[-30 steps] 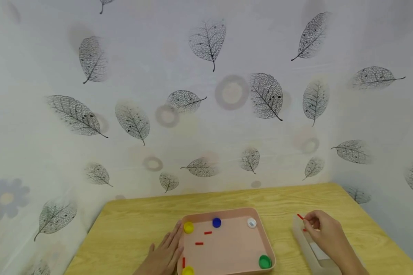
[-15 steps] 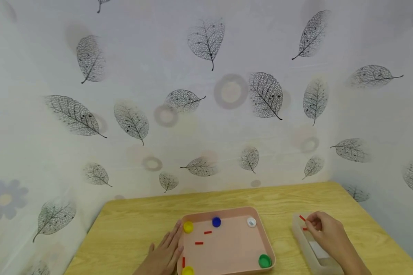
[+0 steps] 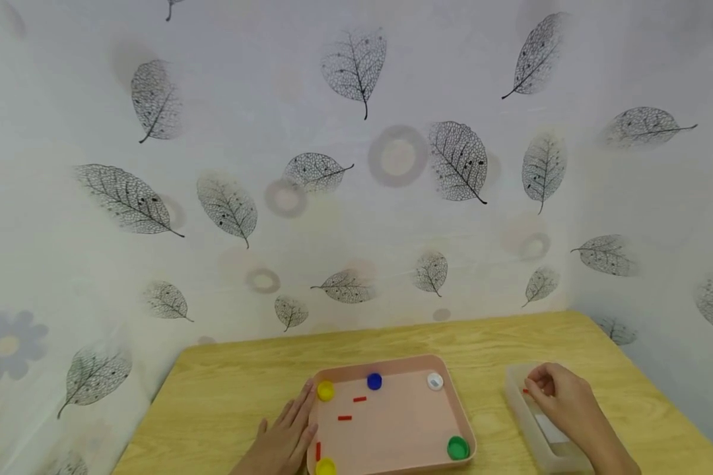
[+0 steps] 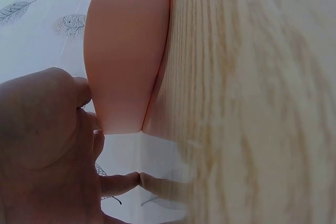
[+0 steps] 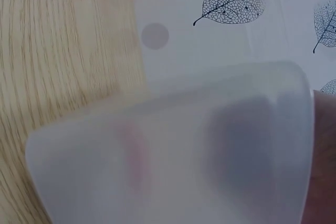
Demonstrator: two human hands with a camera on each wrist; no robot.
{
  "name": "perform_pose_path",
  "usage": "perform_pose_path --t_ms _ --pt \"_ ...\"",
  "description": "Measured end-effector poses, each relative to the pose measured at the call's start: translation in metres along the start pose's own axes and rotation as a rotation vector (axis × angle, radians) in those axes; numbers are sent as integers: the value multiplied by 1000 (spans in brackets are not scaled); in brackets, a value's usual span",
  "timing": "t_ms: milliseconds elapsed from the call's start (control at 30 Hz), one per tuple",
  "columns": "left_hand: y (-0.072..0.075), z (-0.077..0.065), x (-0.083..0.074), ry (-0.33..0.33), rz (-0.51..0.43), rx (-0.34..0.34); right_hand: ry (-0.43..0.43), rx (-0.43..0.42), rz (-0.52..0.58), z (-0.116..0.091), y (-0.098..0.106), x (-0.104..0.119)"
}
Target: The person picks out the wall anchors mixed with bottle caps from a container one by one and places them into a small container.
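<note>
My left hand (image 3: 284, 432) rests on the table with straight fingers against the left wall of a pink tray (image 3: 393, 365). In the left wrist view the fingers touch the tray's side (image 4: 126, 51). My right hand (image 3: 561, 396) is over the far end of a translucent white box (image 3: 518, 412), thumb and forefinger drawn together; no stick shows between them. A small red stick (image 3: 525, 392) shows in the box just by the fingertips. In the right wrist view the box wall (image 5: 173, 171) hides most of the hand; a blurred pink streak (image 5: 135, 158) shows through.
Inside the tray lie several red sticks (image 3: 345, 417) and several round caps: yellow (image 3: 325, 391), blue (image 3: 374, 381), white (image 3: 435, 381) and green (image 3: 458, 448). A white piece (image 3: 550, 427) lies in the box. A leaf-patterned wall covering stands behind the wooden table (image 3: 214, 396).
The red stick that my right thumb and forefinger pinched earlier no longer shows at the fingertips. The right hand stays over the box, and the left hand has not moved.
</note>
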State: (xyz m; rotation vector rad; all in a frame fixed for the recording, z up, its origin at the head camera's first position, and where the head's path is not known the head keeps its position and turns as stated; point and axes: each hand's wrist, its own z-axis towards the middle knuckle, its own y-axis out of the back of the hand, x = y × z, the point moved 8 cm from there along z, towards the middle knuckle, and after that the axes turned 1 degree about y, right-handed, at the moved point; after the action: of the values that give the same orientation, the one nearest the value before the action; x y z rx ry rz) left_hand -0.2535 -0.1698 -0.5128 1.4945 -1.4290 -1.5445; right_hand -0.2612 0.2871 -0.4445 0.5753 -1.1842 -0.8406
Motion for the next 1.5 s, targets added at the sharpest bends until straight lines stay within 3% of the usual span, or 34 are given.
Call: perform_pose_path --t_ms 367,467,767,1033,1500 --pt "2 -3 -3 -13 0 -8 136 -144 -21 0 4 28" --pt "2 -4 -3 -7 1 -6 145 -134 -7 -1 -1 35" --pt "1 -3 -2 -5 10 -7 75 6 44 3 -17 48" --pt "3 -4 -4 5 -5 4 140 -28 34 4 -22 68" --pt "4 -5 -5 -15 16 -6 184 86 115 -4 -59 101"
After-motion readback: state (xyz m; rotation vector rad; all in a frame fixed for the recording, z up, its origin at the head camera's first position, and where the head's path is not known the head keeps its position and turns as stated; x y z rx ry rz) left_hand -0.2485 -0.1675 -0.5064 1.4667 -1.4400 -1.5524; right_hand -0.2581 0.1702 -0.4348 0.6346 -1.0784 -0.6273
